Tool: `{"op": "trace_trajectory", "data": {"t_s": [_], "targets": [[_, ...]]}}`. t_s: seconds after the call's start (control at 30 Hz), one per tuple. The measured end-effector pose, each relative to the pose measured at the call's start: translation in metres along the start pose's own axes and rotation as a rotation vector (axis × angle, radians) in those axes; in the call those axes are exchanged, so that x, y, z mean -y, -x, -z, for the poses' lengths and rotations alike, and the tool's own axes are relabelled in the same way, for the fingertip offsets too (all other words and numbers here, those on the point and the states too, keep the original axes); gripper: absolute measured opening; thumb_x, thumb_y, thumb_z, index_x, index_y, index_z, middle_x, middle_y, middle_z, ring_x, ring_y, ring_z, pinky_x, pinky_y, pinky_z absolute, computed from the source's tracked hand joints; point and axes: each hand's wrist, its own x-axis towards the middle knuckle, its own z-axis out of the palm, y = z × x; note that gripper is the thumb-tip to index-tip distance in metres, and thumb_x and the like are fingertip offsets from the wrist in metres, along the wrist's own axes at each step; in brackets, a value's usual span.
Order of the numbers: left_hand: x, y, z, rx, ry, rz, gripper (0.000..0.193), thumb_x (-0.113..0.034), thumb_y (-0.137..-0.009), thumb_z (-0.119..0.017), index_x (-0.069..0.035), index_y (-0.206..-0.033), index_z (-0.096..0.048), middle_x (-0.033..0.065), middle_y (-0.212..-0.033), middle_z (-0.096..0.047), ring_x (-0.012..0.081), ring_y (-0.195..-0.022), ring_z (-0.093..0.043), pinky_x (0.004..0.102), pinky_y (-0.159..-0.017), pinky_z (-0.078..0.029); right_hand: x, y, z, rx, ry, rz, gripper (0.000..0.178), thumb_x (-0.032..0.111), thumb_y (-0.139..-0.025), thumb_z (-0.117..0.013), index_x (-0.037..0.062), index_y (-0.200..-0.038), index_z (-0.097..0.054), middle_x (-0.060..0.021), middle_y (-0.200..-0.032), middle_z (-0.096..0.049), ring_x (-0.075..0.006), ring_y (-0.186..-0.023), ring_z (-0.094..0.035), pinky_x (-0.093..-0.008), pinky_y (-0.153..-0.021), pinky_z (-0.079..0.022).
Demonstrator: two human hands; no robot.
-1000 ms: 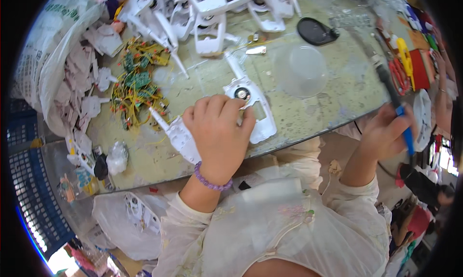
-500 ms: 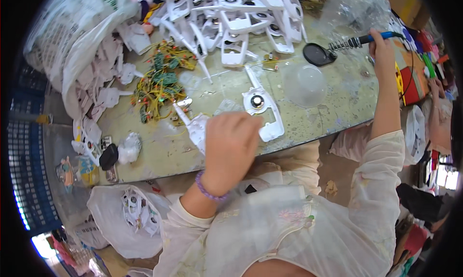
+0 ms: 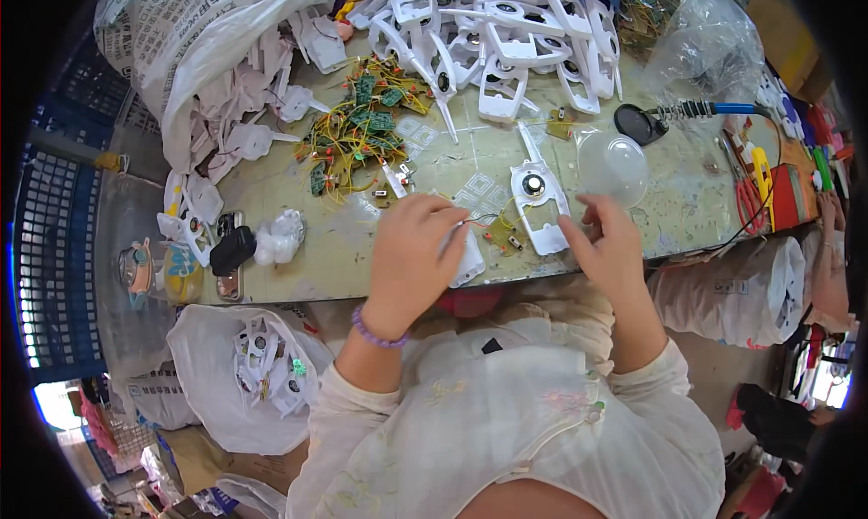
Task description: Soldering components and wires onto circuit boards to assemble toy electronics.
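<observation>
My left hand, with a purple beaded bracelet at its wrist, is closed in a pinch on thin wires. Beneath it lies a white plastic casing half, partly covered. The wires run toward a small circuit board with yellow leads. Just right of that board is another white casing half, holding a round black-and-silver speaker. My right hand is open, thumb and fingers apart, at this casing's right edge. A soldering iron with a blue handle rests in its coiled holder.
A tangle of wired circuit boards lies left of centre. Behind it are heaped white casings with speakers. A translucent round lid sits at right, near red-handled scissors. A plastic bag of parts stands below the table's left edge.
My right hand has let go of the soldering iron, now in its holder, and come to the speaker casing. A circuit board now shows beside that casing. The whole view has shifted.
</observation>
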Motion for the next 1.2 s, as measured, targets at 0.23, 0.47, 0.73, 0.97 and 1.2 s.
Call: {"op": "trace_trajectory", "data": {"t_s": [0.23,0.47,0.73,0.97,1.2], "targets": [[-0.030,-0.003,-0.026,0.245,-0.229,0.002,0.044,-0.029,-0.070,-0.074,-0.007,-0.106,-0.063,0.0095,-0.101,-0.065,0.0248,-0.103,-0.057,0.0506,-0.100,-0.031,-0.011,-0.010,-0.017,0.068,-0.141,-0.170,0.043,0.012,-0.079,-0.067,0.0003,-0.118,-0.051,-0.0080,-0.069,-0.056,-0.0182,-0.060,-0.057,-0.0303,-0.057,-0.047],[-0.034,0.000,-0.028,0.262,-0.272,0.075,0.050,-0.034,-0.068,-0.075,-0.008,-0.108,-0.062,0.0077,-0.098,-0.064,0.0223,-0.100,-0.057,0.0486,-0.101,-0.029,-0.006,-0.005,-0.014,-0.020,-0.707,-0.284,0.040,-0.001,-0.083,-0.060,-0.0014,-0.120,-0.045,-0.0130,-0.109,-0.057,-0.0128,-0.075,-0.061,-0.0244,-0.064,-0.049],[-0.021,-0.004,-0.003,-0.078,-0.301,0.183,0.044,-0.039,-0.065,-0.075,-0.007,-0.093,-0.064,0.0069,-0.094,-0.058,0.0252,-0.095,-0.055,0.0445,-0.091,-0.033,0.039,-0.022,-0.026,0.054,-0.935,-0.114,0.028,0.001,-0.084,-0.065,-0.0002,-0.111,-0.057,-0.0093,-0.109,-0.060,-0.0127,-0.096,-0.058,-0.0247,-0.084,-0.046],[0.001,0.005,0.014,-0.248,-0.439,0.329,0.046,-0.040,-0.061,-0.080,-0.006,-0.081,-0.057,0.0088,-0.092,-0.056,0.0298,-0.091,-0.054,0.0415,-0.078,-0.040,0.072,-0.022,-0.060,0.029,-0.541,0.434,0.024,0.001,-0.080,-0.062,0.0024,-0.104,-0.065,-0.0164,-0.112,-0.059,-0.0279,-0.100,-0.061,-0.0336,-0.085,-0.049],[0.010,0.007,-0.004,-0.266,-0.092,0.346,0.049,-0.039,-0.064,-0.081,-0.003,-0.084,-0.056,0.0129,-0.099,-0.056,0.0327,-0.093,-0.053,0.0405,-0.077,-0.042,0.072,-0.021,-0.066,0.024,-0.586,0.463,0.025,-0.001,-0.079,-0.064,0.0021,-0.104,-0.068,-0.0150,-0.117,-0.058,-0.0250,-0.097,-0.063,-0.0320,-0.080,-0.052]]}}
